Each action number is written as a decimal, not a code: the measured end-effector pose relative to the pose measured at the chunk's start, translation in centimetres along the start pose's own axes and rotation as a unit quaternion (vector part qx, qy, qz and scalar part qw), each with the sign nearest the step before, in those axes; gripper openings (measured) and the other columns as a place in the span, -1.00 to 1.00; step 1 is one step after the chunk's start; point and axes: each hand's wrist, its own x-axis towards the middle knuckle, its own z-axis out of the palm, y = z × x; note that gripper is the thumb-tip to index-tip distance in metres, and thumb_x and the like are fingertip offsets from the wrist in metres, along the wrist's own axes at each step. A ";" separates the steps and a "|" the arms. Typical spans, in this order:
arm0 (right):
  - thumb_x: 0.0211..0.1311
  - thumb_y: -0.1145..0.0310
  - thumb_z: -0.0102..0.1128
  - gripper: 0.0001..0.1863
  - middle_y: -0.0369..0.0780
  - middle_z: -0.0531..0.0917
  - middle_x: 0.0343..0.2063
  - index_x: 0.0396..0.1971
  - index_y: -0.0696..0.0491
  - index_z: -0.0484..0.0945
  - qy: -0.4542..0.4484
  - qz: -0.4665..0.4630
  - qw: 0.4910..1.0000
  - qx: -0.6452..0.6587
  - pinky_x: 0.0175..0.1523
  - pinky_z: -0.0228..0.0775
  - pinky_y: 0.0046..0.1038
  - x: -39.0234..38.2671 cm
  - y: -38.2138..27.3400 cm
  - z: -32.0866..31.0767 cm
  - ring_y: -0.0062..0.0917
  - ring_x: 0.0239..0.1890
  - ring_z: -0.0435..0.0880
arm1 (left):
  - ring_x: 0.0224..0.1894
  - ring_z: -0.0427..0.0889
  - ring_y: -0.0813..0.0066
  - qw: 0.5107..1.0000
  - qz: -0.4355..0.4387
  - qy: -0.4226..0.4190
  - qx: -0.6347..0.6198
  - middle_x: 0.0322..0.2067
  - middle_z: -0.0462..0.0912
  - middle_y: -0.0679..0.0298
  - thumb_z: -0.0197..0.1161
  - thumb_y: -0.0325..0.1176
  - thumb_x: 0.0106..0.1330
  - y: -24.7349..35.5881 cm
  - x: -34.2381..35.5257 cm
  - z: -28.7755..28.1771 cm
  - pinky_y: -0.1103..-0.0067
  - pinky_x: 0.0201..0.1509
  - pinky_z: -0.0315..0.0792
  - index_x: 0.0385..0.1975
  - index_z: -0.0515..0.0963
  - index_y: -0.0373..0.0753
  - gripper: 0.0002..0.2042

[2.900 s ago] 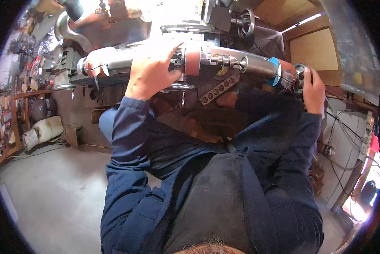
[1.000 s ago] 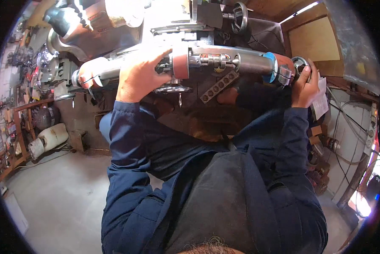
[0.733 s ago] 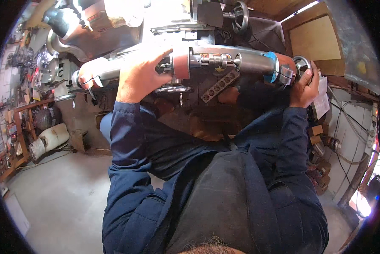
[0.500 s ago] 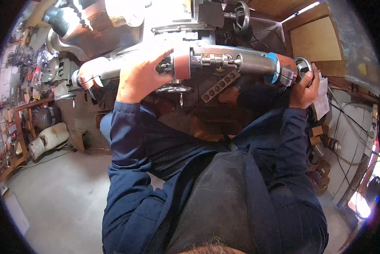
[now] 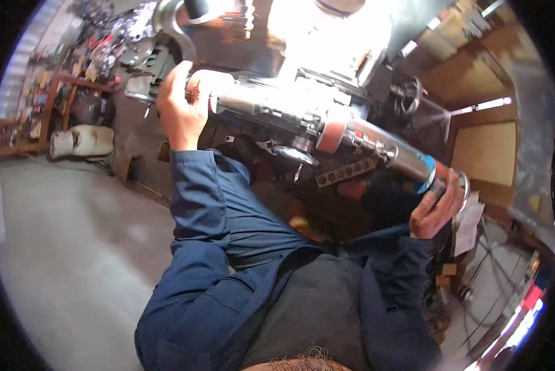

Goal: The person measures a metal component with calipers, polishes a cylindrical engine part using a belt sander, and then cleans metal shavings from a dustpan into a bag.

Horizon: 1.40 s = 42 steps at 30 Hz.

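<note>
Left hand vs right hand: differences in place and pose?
The left hand is at the left end of the orange-and-steel assembly; the right hand is at its right end. In the picture, the left hand sits higher than the right hand. The left hand points mostly upward; the right hand slants up and right. Both are bare, with dark blue sleeves.

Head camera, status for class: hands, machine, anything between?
Left hand at left end of metal assembly, right hand at right end. Handwheel between hands, on near side.
</note>
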 end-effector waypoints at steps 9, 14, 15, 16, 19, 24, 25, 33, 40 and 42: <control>0.54 0.18 -0.14 -0.54 0.02 0.57 0.10 0.16 0.25 0.42 -0.069 0.016 0.995 0.070 0.32 0.32 -0.15 2.1 0.8 1.4 -0.11 0.18 0.55 | -0.28 0.77 0.21 0.995 -0.065 0.076 0.029 -0.37 0.77 0.11 0.34 -0.35 0.29 1.4 1.2 2.4 0.40 -0.18 0.58 -0.29 0.72 -0.29 -0.85; 0.52 0.32 -0.11 -0.58 -0.04 0.57 0.12 0.26 0.17 0.40 -0.096 0.013 0.980 0.172 0.35 0.29 -0.24 7.3 9.6 -0.7 -0.23 0.21 0.52 | -0.48 0.73 0.29 0.983 -0.184 -0.008 -0.020 -0.52 0.74 0.16 0.37 -0.06 0.27 2.0 5.2 3.8 0.44 -0.36 0.53 -0.37 0.73 -0.25 -0.67; 0.52 0.32 -0.12 -0.55 -0.04 0.54 0.18 0.30 0.16 0.38 -0.027 0.174 0.935 0.308 0.37 0.28 -0.26 8.1 10.9 -0.5 -0.23 0.24 0.50 | -0.49 0.73 0.31 0.983 -0.181 -0.027 0.007 -0.52 0.74 0.17 0.37 -0.04 0.27 1.8 5.3 3.6 0.44 -0.37 0.54 -0.38 0.73 -0.23 -0.67; 0.52 0.32 -0.13 -0.53 -0.03 0.51 0.24 0.34 0.15 0.35 0.038 0.328 0.842 0.427 0.38 0.27 -0.27 8.5 11.7 -0.3 -0.24 0.27 0.48 | -0.51 0.71 0.32 0.973 -0.226 -0.035 -0.017 -0.55 0.73 0.19 0.35 0.02 0.27 2.4 5.6 3.3 0.44 -0.37 0.54 -0.39 0.72 -0.22 -0.63; 0.58 0.19 -0.18 -0.49 -0.07 0.48 0.29 0.35 0.17 0.36 -0.266 0.293 0.819 0.416 0.40 0.27 -0.32 7.3 12.9 -0.5 -0.33 0.31 0.46 | -0.42 0.73 0.27 0.977 -0.210 -0.040 -0.018 -0.55 0.74 0.30 0.27 0.10 0.29 3.2 5.9 3.5 0.33 -0.13 0.45 -0.45 0.72 -0.10 -0.62; 0.40 0.30 -0.13 -0.40 -0.05 0.42 0.31 0.41 0.15 0.23 -0.197 0.384 0.641 0.635 0.44 0.24 -0.20 5.8 14.1 1.8 -0.24 0.35 0.41 | -0.42 0.74 0.35 0.989 -0.134 0.001 0.055 -0.48 0.78 0.30 0.31 0.10 0.29 1.3 4.9 4.2 0.39 -0.06 0.43 -0.38 0.73 -0.15 -0.61; 0.40 0.30 -0.13 -0.40 -0.05 0.42 0.31 0.41 0.15 0.23 -0.200 0.383 0.641 0.634 0.44 0.24 -0.20 5.5 14.2 1.6 -0.24 0.35 0.41 | -0.40 0.74 0.36 0.988 -0.149 -0.002 0.032 -0.49 0.77 0.31 0.31 0.10 0.29 1.5 5.0 4.0 0.33 0.00 0.39 -0.38 0.73 -0.13 -0.61; 0.43 0.12 -0.06 -0.26 -0.04 0.31 0.39 0.50 0.15 0.05 -0.179 0.213 0.870 0.408 0.38 0.34 -0.17 4.9 19.3 -0.1 -0.26 0.38 0.39 | -0.35 0.72 0.33 0.996 -0.076 -0.008 0.037 -0.43 0.76 0.38 0.35 0.03 0.24 0.4 4.3 3.9 0.27 -0.03 0.42 -0.38 0.73 -0.09 -0.69; 0.46 0.10 -0.21 -0.27 -0.01 0.18 0.47 0.51 0.15 -0.04 -0.110 0.378 0.604 0.693 0.56 -0.03 -0.09 6.5 12.2 2.7 -0.14 0.48 0.20 | -0.41 0.69 0.31 0.998 -0.055 0.024 0.031 -0.53 0.70 0.42 0.38 0.02 0.21 0.6 4.3 3.6 0.31 -0.10 0.44 -0.42 0.71 -0.08 -0.71; 0.43 0.12 -0.19 -0.26 0.00 0.22 0.45 0.50 0.17 -0.01 -0.152 0.399 0.572 0.701 0.55 0.00 -0.10 6.2 13.2 2.4 -0.15 0.48 0.20 | -0.43 0.68 0.34 0.998 -0.057 0.029 0.009 -0.55 0.68 0.43 0.38 0.00 0.22 0.6 4.1 3.7 0.32 -0.13 0.44 -0.46 0.69 -0.08 -0.72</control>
